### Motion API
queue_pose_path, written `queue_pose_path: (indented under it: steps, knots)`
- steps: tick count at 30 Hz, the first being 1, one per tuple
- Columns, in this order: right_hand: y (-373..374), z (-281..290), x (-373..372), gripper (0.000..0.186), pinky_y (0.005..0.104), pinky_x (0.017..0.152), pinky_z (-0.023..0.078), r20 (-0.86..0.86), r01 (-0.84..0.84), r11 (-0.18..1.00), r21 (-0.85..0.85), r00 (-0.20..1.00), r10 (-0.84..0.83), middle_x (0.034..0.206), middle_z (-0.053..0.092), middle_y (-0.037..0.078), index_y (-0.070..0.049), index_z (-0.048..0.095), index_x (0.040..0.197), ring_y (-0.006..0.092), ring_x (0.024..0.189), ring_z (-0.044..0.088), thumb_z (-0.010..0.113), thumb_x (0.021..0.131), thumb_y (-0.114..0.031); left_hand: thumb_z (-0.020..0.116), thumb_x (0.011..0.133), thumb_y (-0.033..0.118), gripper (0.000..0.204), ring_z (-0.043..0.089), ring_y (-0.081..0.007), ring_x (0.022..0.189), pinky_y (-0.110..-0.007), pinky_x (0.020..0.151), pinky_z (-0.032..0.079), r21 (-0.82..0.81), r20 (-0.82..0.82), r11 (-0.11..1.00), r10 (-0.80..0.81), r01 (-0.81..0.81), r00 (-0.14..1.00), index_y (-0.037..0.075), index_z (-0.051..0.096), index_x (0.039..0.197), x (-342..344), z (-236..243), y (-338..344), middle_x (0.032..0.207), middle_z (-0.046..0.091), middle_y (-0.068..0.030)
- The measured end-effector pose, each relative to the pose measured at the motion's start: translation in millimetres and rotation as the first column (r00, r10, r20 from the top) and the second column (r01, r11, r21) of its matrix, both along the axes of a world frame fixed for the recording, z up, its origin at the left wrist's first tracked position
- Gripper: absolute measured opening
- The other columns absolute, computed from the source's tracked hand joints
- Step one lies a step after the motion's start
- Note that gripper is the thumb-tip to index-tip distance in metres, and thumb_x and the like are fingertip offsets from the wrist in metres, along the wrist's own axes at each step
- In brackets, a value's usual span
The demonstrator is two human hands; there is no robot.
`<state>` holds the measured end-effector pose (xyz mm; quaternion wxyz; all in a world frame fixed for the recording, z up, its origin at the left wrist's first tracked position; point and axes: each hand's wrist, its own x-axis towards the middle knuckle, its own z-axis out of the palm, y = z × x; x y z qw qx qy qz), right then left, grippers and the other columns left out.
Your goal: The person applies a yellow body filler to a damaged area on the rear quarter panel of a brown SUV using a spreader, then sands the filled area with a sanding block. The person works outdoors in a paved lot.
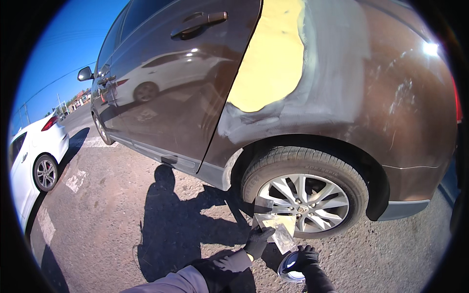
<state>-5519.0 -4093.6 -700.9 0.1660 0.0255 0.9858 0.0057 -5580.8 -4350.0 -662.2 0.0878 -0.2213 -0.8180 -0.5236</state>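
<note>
My left hand, in a black glove, is closed on several thin, flat putty spreaders, fanned out in front of the rear wheel. Pale yellow putty lies on one of them. Lower and to the right, my gloved right hand grips the rim of a round tin near the ground; its contents are mostly hidden by the hand. Above, a broad patch of yellow filler covers the brown car's rear quarter panel, ringed by sanded grey paint.
The rear wheel stands just beyond my hands, under the wheel arch. To its left is the closed rear door. A white car is parked at the far left. My shadow falls on the rough asphalt.
</note>
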Motion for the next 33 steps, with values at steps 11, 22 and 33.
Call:
queue_pose_path:
  steps: [11, 22, 33]
  knots:
    - [-21, 21, 15, 0.126, 0.0630, 0.108, 0.040, 0.028, 0.126, 0.991, 0.036, 0.991, -0.128, 0.142, 0.050, 0.023, -0.008, 0.051, 0.143, 0.0429, 0.137, 0.045, 0.085, 0.047, -0.081, 0.048, 0.079, -0.018, 0.059, 0.063, -0.0361, 0.121, -0.041, 0.107, 0.051, 0.220, 0.139, 0.975, -0.019, -0.012, 0.990, 0.007, 0.071, 0.127, -8, -13, 11, 0.128, 0.068, -0.0187]
    - [-16, -5, 49, 0.126, 0.0709, 0.111, 0.031, -0.346, 0.236, 0.967, -0.099, 0.903, -0.256, 0.145, 0.046, 0.022, -0.013, 0.041, 0.153, 0.0453, 0.136, 0.043, 0.086, 0.051, -0.071, 0.043, 0.086, -0.019, 0.059, 0.059, -0.0214, 0.127, -0.030, 0.103, 0.049, 0.257, 0.415, 0.966, -0.088, -0.024, 0.906, 0.004, 0.067, 0.134, -28, -34, 15, 0.139, 0.062, -0.0134]
    - [75, -100, 223, 0.054, 0.0435, 0.097, 0.056, 0.580, -0.063, -0.853, -0.518, 0.708, -0.404, 0.121, 0.072, 0.011, -0.006, 0.061, 0.137, 0.0289, 0.111, 0.068, 0.063, 0.097, -0.043, 0.043, 0.081, -0.020, 0.063, 0.061, -0.0317, 0.127, -0.038, 0.112, 0.046, -0.168, -0.129, 0.957, -0.258, 0.235, 0.957, 0.001, 0.065, 0.136, -16, -17, 43, 0.136, 0.065, -0.0198]
